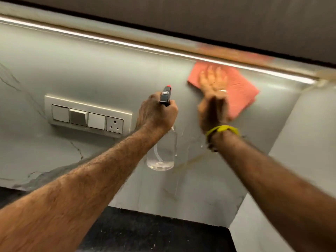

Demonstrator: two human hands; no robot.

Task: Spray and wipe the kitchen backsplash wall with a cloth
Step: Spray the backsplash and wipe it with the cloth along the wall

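The grey marble-look backsplash wall (91,66) fills the view. My right hand (213,95) lies flat with fingers spread on a pink cloth (241,90), pressing it against the wall high up, just under the light strip. The hand is blurred. My left hand (156,113) grips the neck of a clear spray bottle (161,153) with a black trigger head, held close to the wall left of the cloth. Water drops and streaks show on the wall beside the bottle.
A white switch plate (87,115) with three switches and a socket sits on the wall left of my left hand. A lit strip (127,44) runs under the dark upper cabinet. The black countertop (145,233) lies below. A side wall (309,142) meets the backsplash at right.
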